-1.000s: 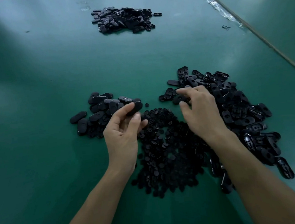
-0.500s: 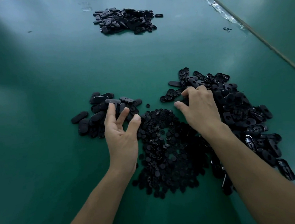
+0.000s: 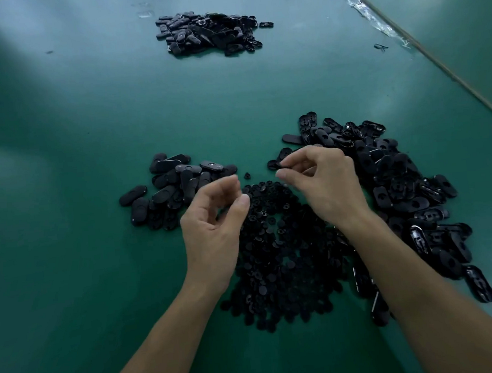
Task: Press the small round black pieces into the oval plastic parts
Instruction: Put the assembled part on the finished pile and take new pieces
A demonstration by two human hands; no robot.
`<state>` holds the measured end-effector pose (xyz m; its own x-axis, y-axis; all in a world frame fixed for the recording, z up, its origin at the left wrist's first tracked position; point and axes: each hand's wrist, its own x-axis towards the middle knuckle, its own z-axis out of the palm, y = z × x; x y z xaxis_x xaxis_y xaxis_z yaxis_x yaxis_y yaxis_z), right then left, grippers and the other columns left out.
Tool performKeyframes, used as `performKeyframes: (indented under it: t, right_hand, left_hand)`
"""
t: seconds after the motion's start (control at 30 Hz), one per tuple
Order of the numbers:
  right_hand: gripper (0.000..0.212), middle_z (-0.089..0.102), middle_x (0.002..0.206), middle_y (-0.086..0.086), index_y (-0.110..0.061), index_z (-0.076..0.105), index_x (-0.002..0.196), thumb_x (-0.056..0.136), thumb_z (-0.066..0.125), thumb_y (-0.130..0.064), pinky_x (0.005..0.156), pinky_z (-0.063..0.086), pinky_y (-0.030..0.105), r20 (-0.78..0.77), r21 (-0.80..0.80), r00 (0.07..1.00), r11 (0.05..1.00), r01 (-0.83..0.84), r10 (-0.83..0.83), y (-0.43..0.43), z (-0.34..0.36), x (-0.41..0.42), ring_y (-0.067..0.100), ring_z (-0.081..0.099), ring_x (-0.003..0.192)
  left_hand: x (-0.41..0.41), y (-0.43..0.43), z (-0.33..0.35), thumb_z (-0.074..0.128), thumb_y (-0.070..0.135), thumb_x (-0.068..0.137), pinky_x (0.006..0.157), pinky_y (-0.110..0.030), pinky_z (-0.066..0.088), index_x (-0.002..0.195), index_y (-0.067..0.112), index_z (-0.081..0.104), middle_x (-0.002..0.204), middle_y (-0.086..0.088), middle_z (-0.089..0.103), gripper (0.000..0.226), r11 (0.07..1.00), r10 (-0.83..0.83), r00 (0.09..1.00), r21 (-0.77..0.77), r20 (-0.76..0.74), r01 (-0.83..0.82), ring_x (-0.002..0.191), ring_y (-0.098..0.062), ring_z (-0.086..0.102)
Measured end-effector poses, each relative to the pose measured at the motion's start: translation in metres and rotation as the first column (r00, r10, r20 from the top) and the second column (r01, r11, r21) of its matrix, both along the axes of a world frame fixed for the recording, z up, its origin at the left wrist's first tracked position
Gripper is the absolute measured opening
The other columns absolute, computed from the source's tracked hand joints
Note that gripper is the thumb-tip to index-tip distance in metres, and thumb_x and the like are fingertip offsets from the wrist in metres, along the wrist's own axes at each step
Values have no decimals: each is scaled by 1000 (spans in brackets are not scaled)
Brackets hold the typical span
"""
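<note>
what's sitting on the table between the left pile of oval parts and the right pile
In the head view, one stray small round black piece on bare green table, with the round-piece heap just nearer.

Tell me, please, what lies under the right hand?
Under the right hand lie the round-piece pile's edge and the oval-part pile. Its fingers pinch an oval part; anything beneath the palm is hidden.

Our left hand is blurring at the fingertips, so we are not seeing whether it holds anything; our forearms are hiding part of the round-piece pile
</note>
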<state>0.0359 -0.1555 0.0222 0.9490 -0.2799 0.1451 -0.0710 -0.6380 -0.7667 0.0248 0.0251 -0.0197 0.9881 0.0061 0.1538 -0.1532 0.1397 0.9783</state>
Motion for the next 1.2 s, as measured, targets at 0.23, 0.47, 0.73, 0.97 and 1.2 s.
performKeyframes:
  t: [0.23,0.47,0.73,0.97,1.2]
  right_hand:
    - [29,75,90,0,-24,74,103,87,73,1,83,55,21,0,424,926,839,-342,377,20,11,-18,9,72,87]
    - [16,74,89,-3,-20,74,100,85,78,-14,82,59,27,-15,358,964,902,-243,266,18,7,-25,10,71,85]
    - [13,77,89,-8,-19,77,103,93,69,-14,85,59,32,-62,345,970,917,-199,234,21,-1,-29,7,73,85]
    - [15,73,81,-11,-26,74,104,97,63,-18,77,56,20,-48,239,991,965,-110,124,22,-5,-27,3,69,80]
    - [19,62,99,-8,-26,73,109,90,73,-31,87,52,29,-205,-224,967,954,-197,151,27,-8,-30,8,59,92]
  left_hand:
    - [-4,-1,6,74,28,86,73,-22,57,108,33,73,89,4,73,22,998,-52,999,21,-11,52,79,-11,70]
    - [-4,-3,8,69,6,93,71,-17,56,100,22,74,88,5,77,19,998,-61,998,28,-12,61,78,-8,73]
    - [-4,-3,8,66,4,95,68,-18,56,97,18,70,84,1,75,15,1000,-31,999,-2,-42,30,76,-12,73]
    - [-1,-5,4,63,4,97,69,-20,57,103,21,72,83,4,75,20,1000,-4,998,-19,-55,3,75,-10,72]
    - [2,-2,3,65,16,90,72,-22,56,98,21,71,84,2,73,12,985,-36,994,-170,-103,18,78,-15,71]
